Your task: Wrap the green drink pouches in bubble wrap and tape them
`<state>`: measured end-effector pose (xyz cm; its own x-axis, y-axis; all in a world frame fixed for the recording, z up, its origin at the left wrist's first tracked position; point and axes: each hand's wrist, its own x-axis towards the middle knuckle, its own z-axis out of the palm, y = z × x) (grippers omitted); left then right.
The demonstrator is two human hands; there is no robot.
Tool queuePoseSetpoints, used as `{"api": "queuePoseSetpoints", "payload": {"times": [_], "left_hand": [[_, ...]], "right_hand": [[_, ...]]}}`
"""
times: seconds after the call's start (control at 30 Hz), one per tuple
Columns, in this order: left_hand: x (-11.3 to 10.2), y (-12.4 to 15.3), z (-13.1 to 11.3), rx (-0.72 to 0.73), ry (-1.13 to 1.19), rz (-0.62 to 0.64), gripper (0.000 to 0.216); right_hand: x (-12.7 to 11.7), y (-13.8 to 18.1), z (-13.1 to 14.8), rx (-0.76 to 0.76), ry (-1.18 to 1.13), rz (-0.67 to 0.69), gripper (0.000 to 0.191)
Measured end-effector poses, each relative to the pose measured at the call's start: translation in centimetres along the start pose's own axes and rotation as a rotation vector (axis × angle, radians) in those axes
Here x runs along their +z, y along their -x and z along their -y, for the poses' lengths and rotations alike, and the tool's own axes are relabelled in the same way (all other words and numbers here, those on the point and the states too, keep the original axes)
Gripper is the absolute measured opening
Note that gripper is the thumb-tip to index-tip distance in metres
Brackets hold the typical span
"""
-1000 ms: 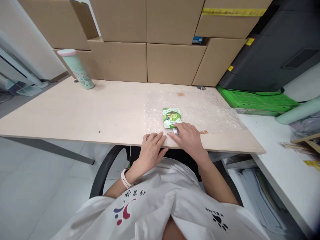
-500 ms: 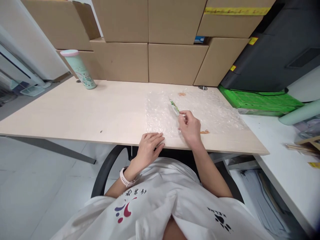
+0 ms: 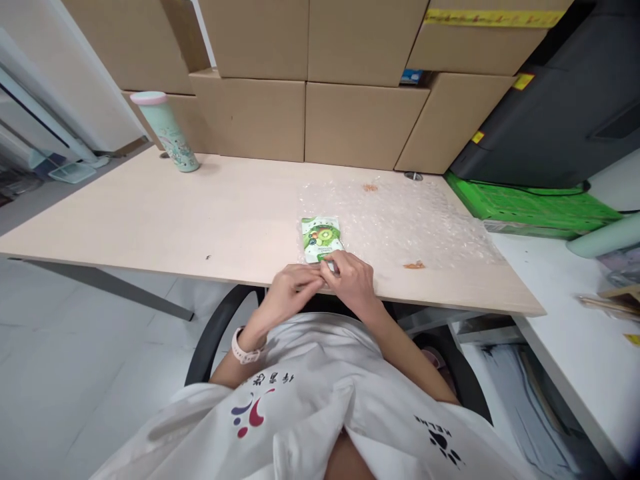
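A small green and white snack packet with a kiwi printed on it stands face toward me over the left part of the bubble wrap. My right hand pinches its lower edge between thumb and fingers. Close beside, my left hand rests at the table's front edge with fingers stretched out and thumb apart. Its fingertips meet those of my right hand just below the packet. Whether they touch the packet's bottom is hidden. The clear bubble wrap lies flat on the table under and behind the packet.
Two orange marks show on the bubble wrap. A mint tumbler with a pink lid stands at the back left of the wooden table. Cardboard boxes line the back. A green crate sits at the right, below a dark case.
My right hand has brought the packet left and toward me, turning its printed face into view. The two hands have come together. The camera view has shifted slightly.
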<state>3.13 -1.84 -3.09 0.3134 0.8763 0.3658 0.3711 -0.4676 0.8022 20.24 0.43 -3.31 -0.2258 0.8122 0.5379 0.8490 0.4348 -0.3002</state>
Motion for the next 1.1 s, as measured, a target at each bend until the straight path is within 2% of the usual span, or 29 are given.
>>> {"api": "queuePoseSetpoints", "payload": {"times": [0.13, 0.2, 0.27, 0.37, 0.47, 0.53, 0.6, 0.67, 0.8, 0.9, 0.97, 1.03, 1.1], "left_hand": [[-2.0, -0.4, 0.5, -0.326, 0.411, -0.470, 0.016], [-2.8, -0.7, 0.4, -0.435, 0.613, -0.563, 0.027], [-3.5, -1.1, 0.0, -0.543, 0.838, -0.512, 0.035], [-4.1, -1.8, -0.8, -0.683, 1.101, -0.356, 0.024], [-4.1, -2.9, -1.1, -0.766, 1.192, -0.305, 0.009], [-4.0, -3.6, -1.0, -0.783, 1.183, -0.303, 0.009], [-3.5, -4.1, -0.9, -0.761, 1.136, -0.299, 0.014], [-2.5, -4.3, -1.0, -0.672, 1.037, -0.325, 0.024], [0.7, -4.0, -1.7, -0.351, 0.681, -0.350, 0.049], [3.4, -4.1, -1.7, -0.041, 0.217, -0.227, 0.065], [5.0, -4.6, -1.5, 0.109, -0.082, -0.140, 0.065], [6.5, -5.2, -1.4, 0.158, -0.325, -0.065, 0.061], [7.9, -5.8, -1.7, 0.134, -0.508, 0.001, 0.061]], "right_hand": [[-0.4, 0.5, -0.5, 0.005, -0.075, -0.043, 0.018], [-0.4, 0.6, -0.8, -0.001, -0.127, -0.066, 0.014], [-0.4, 0.6, -1.2, -0.009, -0.224, -0.027, 0.013], [-0.5, 0.4, -1.7, -0.020, -0.365, 0.045, 0.014], [-0.8, 0.3, -2.1, -0.038, -0.441, 0.036, 0.013], [-1.0, 0.3, -2.2, -0.039, -0.473, 0.030, 0.012], [-1.3, 0.3, -2.2, -0.027, -0.490, 0.040, 0.011], [-1.5, 0.4, -2.2, 0.004, -0.508, 0.066, 0.010], [-2.1, 0.7, -2.4, 0.102, -0.631, 0.147, 0.016], [-2.7, 1.1, -3.5, 0.084, -0.754, 0.209, 0.022], [-3.3, 1.4, -4.5, 0.064, -0.765, 0.249, 0.019], [-3.9, 1.8, -5.6, 0.059, -0.688, 0.272, 0.015], [-4.4, 2.2, -6.7, 0.057, -0.590, 0.273, 0.015]]}}
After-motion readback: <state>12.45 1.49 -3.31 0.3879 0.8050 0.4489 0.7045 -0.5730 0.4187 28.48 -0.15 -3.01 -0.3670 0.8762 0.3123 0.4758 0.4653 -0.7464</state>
